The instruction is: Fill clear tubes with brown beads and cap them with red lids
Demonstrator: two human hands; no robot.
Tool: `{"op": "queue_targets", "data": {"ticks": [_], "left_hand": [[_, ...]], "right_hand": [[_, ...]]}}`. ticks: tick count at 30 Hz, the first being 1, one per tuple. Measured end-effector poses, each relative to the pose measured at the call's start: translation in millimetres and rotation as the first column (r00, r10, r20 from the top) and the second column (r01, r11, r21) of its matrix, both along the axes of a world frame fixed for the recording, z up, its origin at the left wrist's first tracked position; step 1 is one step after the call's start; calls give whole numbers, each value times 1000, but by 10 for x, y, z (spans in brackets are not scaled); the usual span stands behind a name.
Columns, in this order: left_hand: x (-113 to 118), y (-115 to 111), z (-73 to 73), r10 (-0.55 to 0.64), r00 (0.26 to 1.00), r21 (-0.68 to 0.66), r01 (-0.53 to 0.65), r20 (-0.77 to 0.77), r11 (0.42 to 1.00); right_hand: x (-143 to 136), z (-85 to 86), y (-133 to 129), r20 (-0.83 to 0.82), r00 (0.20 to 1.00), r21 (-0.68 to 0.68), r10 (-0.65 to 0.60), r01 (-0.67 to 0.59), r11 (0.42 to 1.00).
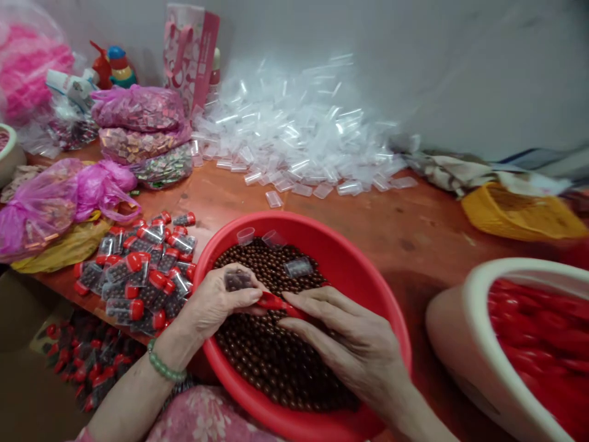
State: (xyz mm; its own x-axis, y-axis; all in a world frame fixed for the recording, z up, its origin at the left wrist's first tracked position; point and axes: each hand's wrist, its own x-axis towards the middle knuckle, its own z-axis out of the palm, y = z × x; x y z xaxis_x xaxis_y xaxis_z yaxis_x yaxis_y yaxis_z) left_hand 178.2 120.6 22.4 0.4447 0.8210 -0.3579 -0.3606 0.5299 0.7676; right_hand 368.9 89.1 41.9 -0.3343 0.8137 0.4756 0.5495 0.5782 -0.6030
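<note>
My left hand (225, 294), with a green bead bracelet on its wrist, holds a small clear container (238, 280) with dark balls in it. My right hand (340, 331) pinches a red cap (272, 301) at the container's mouth; whether the two are joined is hard to tell. Both hands are over a red basin (359, 264) of shiny brown balls (276, 362). Among the balls lie a clear container (298, 267) on its side and two more near the back rim.
Left of the basin lie capped, filled containers (138, 270) and tied bags (142, 110). Clear empty containers (299, 135) are heaped against the wall. At the right are a white tub (460, 307) of red caps (543, 337) and a yellow basket (519, 215).
</note>
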Motion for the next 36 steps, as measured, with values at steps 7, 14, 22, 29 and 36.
{"op": "queue_targets", "data": {"ticks": [7, 14, 22, 29, 36], "left_hand": [[-48, -20, -49, -51, 989, 225, 82, -142, 971], [-31, -5, -36, -64, 969, 334, 144, -240, 932], [60, -40, 28, -188, 941, 196, 249, -282, 948], [66, -61, 7, -232, 954, 262, 278, -192, 924], [-32, -59, 60, -245, 907, 183, 321, -344, 929]], "right_hand": [[-266, -129, -71, -353, 933, -74, -78, 55, 996], [-288, -145, -38, -374, 926, -160, -52, -9, 987], [-23, -13, 149, -386, 896, -282, -219, 111, 953], [-180, 87, 232, -154, 981, -109, 119, -137, 985], [-207, 84, 193, -38, 991, -94, 126, -129, 987]]}}
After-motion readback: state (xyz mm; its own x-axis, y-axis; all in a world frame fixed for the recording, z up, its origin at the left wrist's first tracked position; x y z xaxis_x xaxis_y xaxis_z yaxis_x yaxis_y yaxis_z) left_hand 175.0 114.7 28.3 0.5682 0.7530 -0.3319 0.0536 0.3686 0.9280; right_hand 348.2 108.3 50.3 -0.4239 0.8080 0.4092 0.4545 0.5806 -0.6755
